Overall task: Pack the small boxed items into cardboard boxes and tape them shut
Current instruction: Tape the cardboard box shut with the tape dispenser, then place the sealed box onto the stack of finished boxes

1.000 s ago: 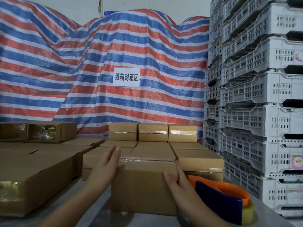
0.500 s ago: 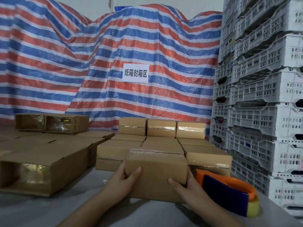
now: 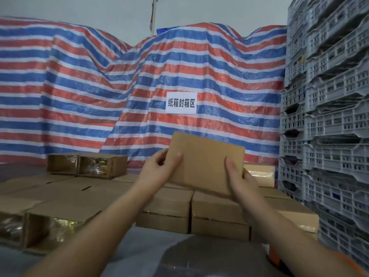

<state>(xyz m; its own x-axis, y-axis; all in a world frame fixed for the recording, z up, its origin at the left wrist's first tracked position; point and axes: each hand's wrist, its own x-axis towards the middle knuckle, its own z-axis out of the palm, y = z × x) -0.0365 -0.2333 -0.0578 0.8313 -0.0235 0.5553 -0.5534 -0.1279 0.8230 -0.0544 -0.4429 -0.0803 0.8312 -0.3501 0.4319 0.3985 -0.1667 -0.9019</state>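
Note:
A closed brown cardboard box (image 3: 205, 162) is lifted in the air above the rows of boxes, tilted down to the right. My left hand (image 3: 159, 168) grips its left end with the thumb on the near face. My right hand (image 3: 240, 180) grips the lower right corner, thumb up the near face. Below it, taped cardboard boxes (image 3: 169, 210) lie in rows on the grey table (image 3: 147, 244). The orange tape dispenser (image 3: 273, 256) shows only as a sliver behind my right forearm.
Cartons with shiny gold contents lie open-ended at the left (image 3: 48, 226) and back left (image 3: 87, 164). Tall stacks of white plastic crates (image 3: 329, 136) wall off the right side. A striped tarp (image 3: 119, 96) with a paper sign (image 3: 181, 102) hangs behind.
The box was resting on the table a second ago; both hands gripped its sides and lifted it up and away over the stacked boxes. The view has tilted upward.

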